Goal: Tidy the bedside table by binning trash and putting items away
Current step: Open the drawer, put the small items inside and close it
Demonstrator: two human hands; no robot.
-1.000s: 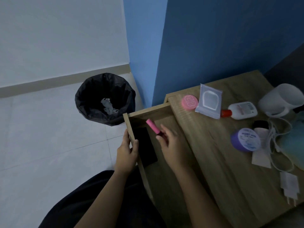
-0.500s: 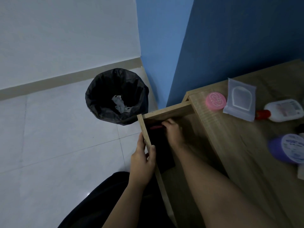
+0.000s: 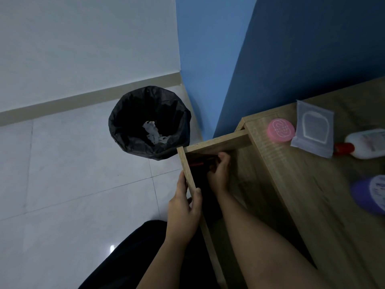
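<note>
Bedside table (image 3: pixel 291 184), partly tidied: crumpled paper (image 3: pixel 153 132) lies in the bin (image 3: pixel 129 130). The left hand (image 3: pixel 183 209) grips the side wall of the open drawer (image 3: pixel 216 142). The right hand (image 3: pixel 218 172) curls beside a pink stick (image 3: pixel 198 163) inside; whether it holds it cannot be told. Pink tin (image 3: pixel 280 130), clear pouch (image 3: pixel 314 130), white bottle (image 3: pixel 366 146) and purple jar (image 3: pixel 370 195) on top await stowing.

You have one view, worn on your head, looking forward and steeply down through a wide lens. It sits close over the open drawer (image 3: pixel 218 142), which fills the lower middle. Your left hand (image 3: pixel 183 207) and right hand (image 3: pixel 218 174) enter from the bottom edge. The tabletop (image 3: pixel 302 184) runs off the right edge, only partly framed. Farther off, up and left of the drawer, the bin (image 3: pixel 125 122) stands on the floor (image 3: pixel 62 174).
</note>
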